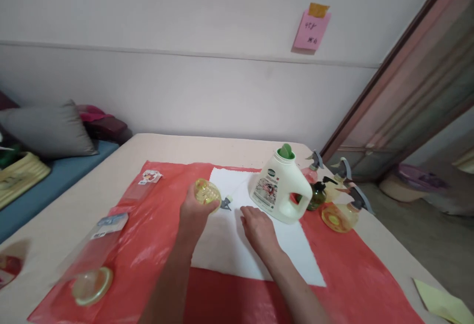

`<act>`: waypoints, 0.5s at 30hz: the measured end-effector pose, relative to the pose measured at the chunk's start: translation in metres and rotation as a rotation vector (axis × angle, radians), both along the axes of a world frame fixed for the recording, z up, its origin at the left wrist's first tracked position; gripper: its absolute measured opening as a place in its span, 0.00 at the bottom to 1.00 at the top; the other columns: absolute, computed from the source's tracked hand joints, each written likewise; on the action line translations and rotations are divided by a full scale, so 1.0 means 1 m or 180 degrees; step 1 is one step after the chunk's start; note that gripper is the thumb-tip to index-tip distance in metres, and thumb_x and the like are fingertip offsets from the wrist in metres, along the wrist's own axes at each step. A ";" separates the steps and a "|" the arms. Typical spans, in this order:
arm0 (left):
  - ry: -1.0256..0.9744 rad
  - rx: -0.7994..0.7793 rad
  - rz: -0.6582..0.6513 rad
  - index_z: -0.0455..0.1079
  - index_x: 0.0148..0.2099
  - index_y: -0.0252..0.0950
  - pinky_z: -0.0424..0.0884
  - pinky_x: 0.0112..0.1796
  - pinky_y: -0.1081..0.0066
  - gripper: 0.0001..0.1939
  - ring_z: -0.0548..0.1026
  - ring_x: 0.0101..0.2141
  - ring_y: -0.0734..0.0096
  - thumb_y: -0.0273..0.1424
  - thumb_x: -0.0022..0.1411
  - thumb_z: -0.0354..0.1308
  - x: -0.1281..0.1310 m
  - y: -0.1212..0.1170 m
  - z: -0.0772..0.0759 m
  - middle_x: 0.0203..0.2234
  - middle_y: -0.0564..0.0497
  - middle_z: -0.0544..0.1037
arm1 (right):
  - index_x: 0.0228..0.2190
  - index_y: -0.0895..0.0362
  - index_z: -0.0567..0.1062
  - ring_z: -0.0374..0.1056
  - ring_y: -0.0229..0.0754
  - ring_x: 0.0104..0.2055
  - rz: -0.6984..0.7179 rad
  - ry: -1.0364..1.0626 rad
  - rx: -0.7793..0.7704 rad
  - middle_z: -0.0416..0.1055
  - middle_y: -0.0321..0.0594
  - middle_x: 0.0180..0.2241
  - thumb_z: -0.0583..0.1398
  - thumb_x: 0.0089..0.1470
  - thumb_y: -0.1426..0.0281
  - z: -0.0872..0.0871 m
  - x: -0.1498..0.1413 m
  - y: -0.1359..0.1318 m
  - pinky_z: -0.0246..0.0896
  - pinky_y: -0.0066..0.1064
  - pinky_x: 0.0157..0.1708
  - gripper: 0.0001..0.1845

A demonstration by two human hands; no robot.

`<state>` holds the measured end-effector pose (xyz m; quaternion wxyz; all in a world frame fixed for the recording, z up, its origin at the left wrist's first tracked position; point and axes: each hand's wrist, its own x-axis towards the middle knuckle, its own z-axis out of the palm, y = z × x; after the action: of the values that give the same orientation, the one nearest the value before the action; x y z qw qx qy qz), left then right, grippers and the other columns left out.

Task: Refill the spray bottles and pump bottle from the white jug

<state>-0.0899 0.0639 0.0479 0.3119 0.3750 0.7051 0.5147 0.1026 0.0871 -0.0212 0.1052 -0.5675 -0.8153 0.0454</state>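
My left hand point(195, 209) is closed around a yellow see-through bottle point(207, 191), held tilted above the white cloth point(218, 250). Just right of the bottle lies a grey spray head point(225, 204), and a thin pale tube seems to run from it toward the jug. Palm down and low over the cloth, my right hand point(258, 227) has its fingers loosely out, with nothing visible in it. Beyond that hand stands a large white jug point(281, 185) with a handle, a picture label and a green piece point(286, 151) in its mouth.
Several bottles, including an amber spray bottle point(338, 216) and a dark green pump bottle point(317, 195), stand right of the jug. A red plastic sheet point(148, 245) covers the table. At left lie clear packets point(107, 230) and a round pale-rimmed object point(92, 286).
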 end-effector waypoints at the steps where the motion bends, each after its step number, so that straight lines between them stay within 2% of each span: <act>1: 0.0119 -0.0049 0.0085 0.69 0.48 0.46 0.67 0.36 0.67 0.27 0.75 0.35 0.59 0.36 0.43 0.70 -0.004 -0.004 0.008 0.31 0.55 0.76 | 0.42 0.53 0.76 0.72 0.45 0.44 0.0125 -0.0100 -0.0043 0.77 0.41 0.42 0.54 0.62 0.76 -0.004 -0.008 0.002 0.59 0.33 0.42 0.13; 3: 0.0301 -0.0115 0.0211 0.69 0.47 0.46 0.66 0.34 0.67 0.26 0.75 0.33 0.60 0.36 0.44 0.70 -0.008 -0.011 0.020 0.29 0.55 0.75 | 0.46 0.53 0.74 0.71 0.46 0.45 0.0282 -0.0264 -0.0085 0.76 0.43 0.45 0.52 0.61 0.79 -0.011 -0.022 0.011 0.59 0.34 0.42 0.17; 6: 0.0206 -0.0096 0.0242 0.70 0.46 0.45 0.66 0.34 0.67 0.25 0.75 0.33 0.60 0.34 0.44 0.70 -0.013 -0.017 0.032 0.30 0.54 0.76 | 0.53 0.52 0.70 0.69 0.47 0.49 0.0446 -0.0402 -0.0110 0.72 0.46 0.52 0.51 0.62 0.79 -0.018 -0.044 0.038 0.59 0.34 0.43 0.21; 9: -0.0072 -0.0067 0.0181 0.70 0.45 0.45 0.67 0.35 0.68 0.24 0.74 0.34 0.61 0.33 0.43 0.70 -0.018 -0.019 0.035 0.31 0.55 0.76 | 0.43 0.53 0.74 0.70 0.44 0.45 0.0619 -0.0391 -0.0214 0.73 0.44 0.45 0.55 0.60 0.79 -0.021 -0.062 0.065 0.60 0.31 0.41 0.13; 12: -0.0248 -0.0039 0.0107 0.69 0.44 0.44 0.66 0.34 0.69 0.24 0.74 0.34 0.62 0.35 0.42 0.71 -0.025 -0.018 0.033 0.31 0.55 0.76 | 0.36 0.54 0.74 0.70 0.42 0.41 0.0656 -0.0110 -0.0194 0.73 0.41 0.39 0.56 0.58 0.79 -0.013 -0.064 0.072 0.61 0.29 0.39 0.10; 15: -0.0287 -0.0014 0.0009 0.69 0.40 0.42 0.66 0.34 0.70 0.22 0.73 0.34 0.63 0.36 0.42 0.71 -0.029 -0.016 0.028 0.30 0.55 0.76 | 0.42 0.55 0.73 0.70 0.42 0.44 0.0486 0.0393 0.0061 0.72 0.43 0.44 0.52 0.60 0.78 0.009 -0.045 0.054 0.63 0.30 0.42 0.13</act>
<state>-0.1193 0.0476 0.0760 0.3435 0.3497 0.6920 0.5300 0.0578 0.1412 -0.0124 0.1570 -0.4987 -0.8486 0.0804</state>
